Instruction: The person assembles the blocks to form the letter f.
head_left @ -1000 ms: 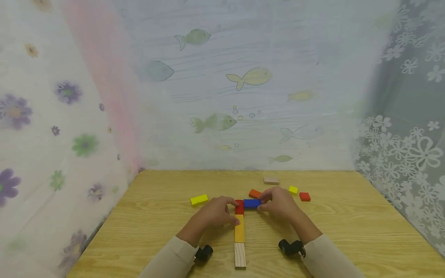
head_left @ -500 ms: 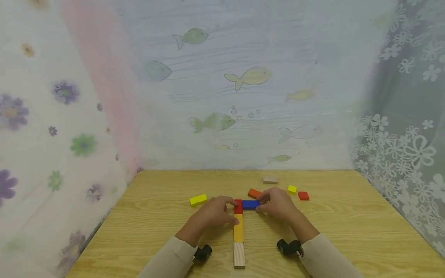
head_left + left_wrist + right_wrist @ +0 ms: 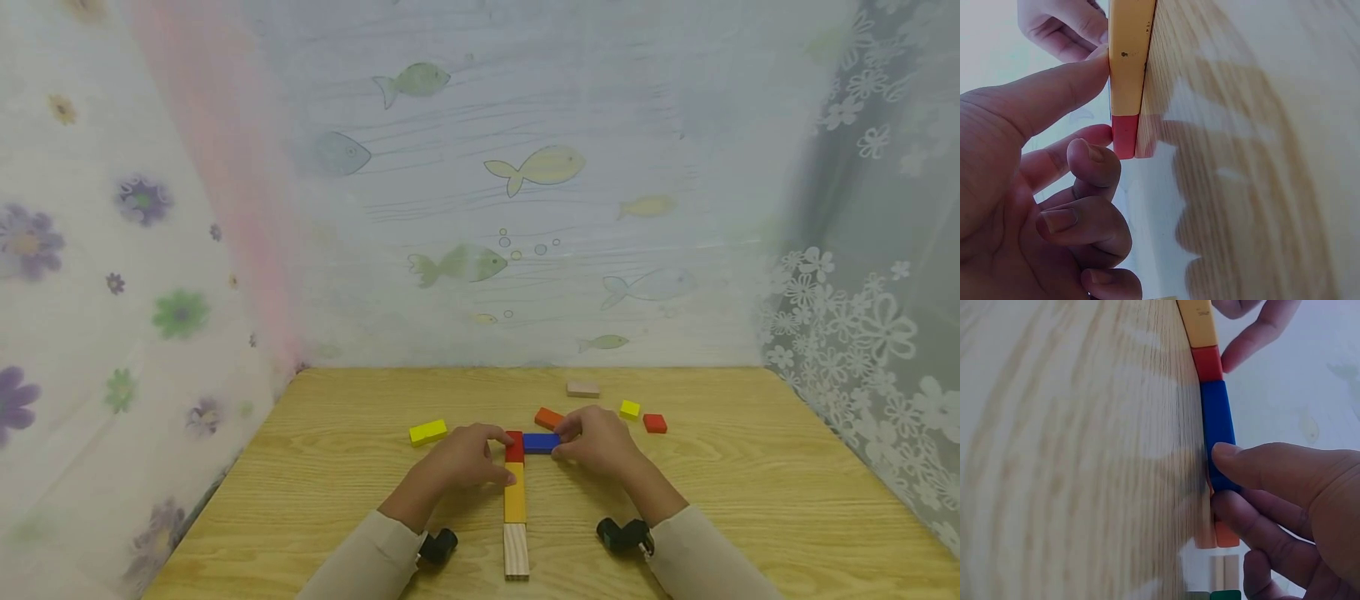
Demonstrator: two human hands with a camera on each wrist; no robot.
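Note:
In the head view, a row of blocks runs away from the person: a plain wooden block (image 3: 516,551), an orange-yellow block (image 3: 514,493) and a red block (image 3: 513,447). A blue block (image 3: 541,443) lies crosswise, its left end against the red block's right side. My left hand (image 3: 467,454) touches the red block with the index finger and the orange-yellow block with the thumb; its other fingers curl loosely in the left wrist view. My right hand (image 3: 600,439) pinches the blue block's right end between thumb and fingers.
Behind the right hand lies an orange-red block (image 3: 550,417), partly covered. Farther off are a pale wooden block (image 3: 582,389), a small yellow block (image 3: 630,409) and a red block (image 3: 655,423). A yellow block (image 3: 428,432) lies left. Fabric (image 3: 465,208) hangs behind the table.
The blue block has slid very slightly toward the person along the red block, with the right hand still on it. The left hand stays in place.

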